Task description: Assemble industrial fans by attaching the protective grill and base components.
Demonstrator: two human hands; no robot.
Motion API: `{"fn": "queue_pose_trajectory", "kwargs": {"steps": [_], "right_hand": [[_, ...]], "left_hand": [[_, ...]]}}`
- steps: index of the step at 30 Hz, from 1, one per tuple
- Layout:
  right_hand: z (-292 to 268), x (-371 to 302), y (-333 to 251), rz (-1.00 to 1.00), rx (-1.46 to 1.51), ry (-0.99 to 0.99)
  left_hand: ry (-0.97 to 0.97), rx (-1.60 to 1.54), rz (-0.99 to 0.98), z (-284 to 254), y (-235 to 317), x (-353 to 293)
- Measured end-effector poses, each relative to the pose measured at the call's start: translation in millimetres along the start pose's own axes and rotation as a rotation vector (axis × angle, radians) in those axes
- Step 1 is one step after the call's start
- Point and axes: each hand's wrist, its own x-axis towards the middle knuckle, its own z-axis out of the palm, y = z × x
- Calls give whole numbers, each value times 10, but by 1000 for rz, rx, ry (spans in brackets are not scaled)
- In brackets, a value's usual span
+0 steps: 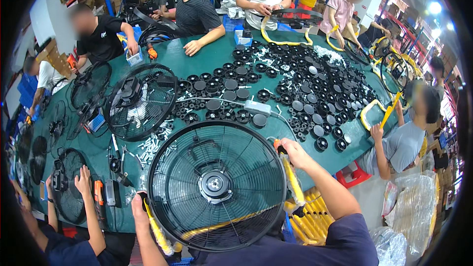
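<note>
A large round black wire fan guard (pixel 217 184) with a metal hub at its middle lies flat on the green table (pixel 172 56) right in front of me. A yellow rim strip (pixel 294 182) runs around its edge. My left hand (pixel 139 208) grips the guard's lower left rim, where the yellow strip (pixel 158 234) continues. My right hand (pixel 291 149) holds the upper right rim at the strip's orange end.
A second black fan guard (pixel 140 101) leans at the left. Many round black caps (pixel 295 88) and white screws (pixel 148 148) cover the table, with a grey power strip (pixel 257 107). Other people sit around; one's hands (pixel 84 180) rest at my left. Yellow strips (pixel 310 216) lie by my right.
</note>
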Motion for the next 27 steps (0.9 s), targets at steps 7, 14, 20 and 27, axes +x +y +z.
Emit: {"fn": "queue_pose_trajectory", "kwargs": {"steps": [7,14,20,27], "right_hand": [[17,-164,-286,21,-111,33],[120,-67,-42,-130,2,112],[73,-78,20,-119,86,82],[11,-155,-137,-173,-120,67]], "left_hand": [[-137,411,-346,90,826,-25],[-28,198,30,111,286,-86],[-15,127,233,34,-16,0],[-76,292,-163,269,814,-189]]}}
